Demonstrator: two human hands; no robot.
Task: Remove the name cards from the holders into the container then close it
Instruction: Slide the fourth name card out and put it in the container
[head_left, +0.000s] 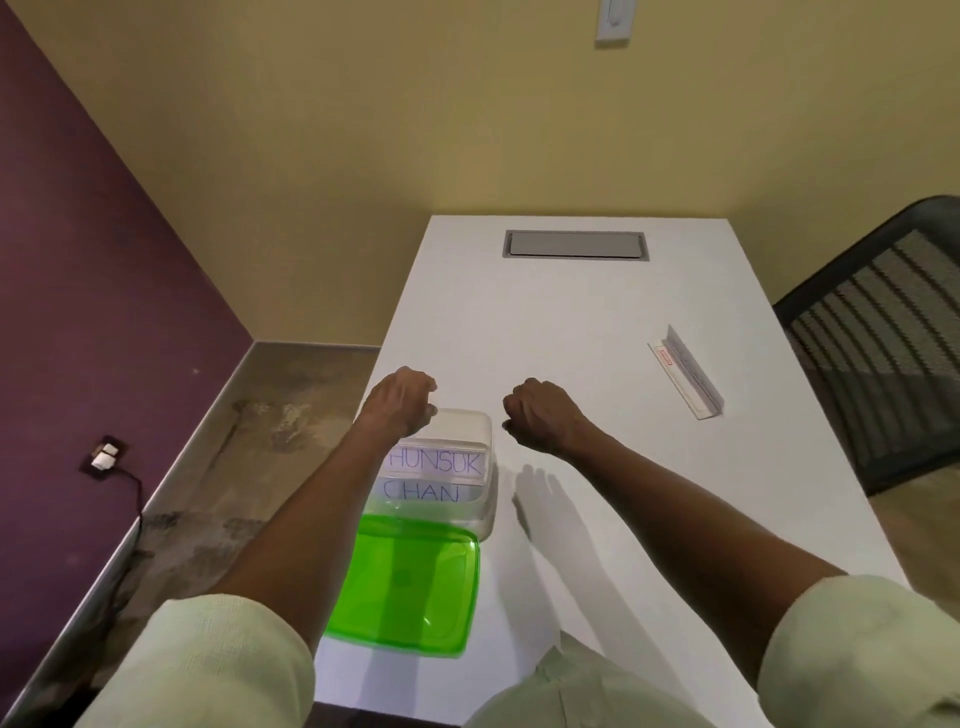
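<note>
A clear plastic container (480, 512) stands at the table's left edge. Two white name cards lie inside it, one reading HUNSUK (441, 462) and one reading CHAN (423, 491). Its green translucent lid (405, 587) lies flat on the table just in front of it. My left hand (397, 402) hovers over the container's far left corner with fingers curled, and no card shows in it. My right hand (540, 415) is a loose fist above the table to the right of the container, holding nothing. A clear acrylic card holder (688, 371) lies further right, with no card visible in it.
The white table (571, 322) has a grey cable hatch (575, 244) near its far end. A black mesh chair (883, 332) stands at the right edge. To the left the floor drops away beside a purple wall with a plugged socket (104, 457).
</note>
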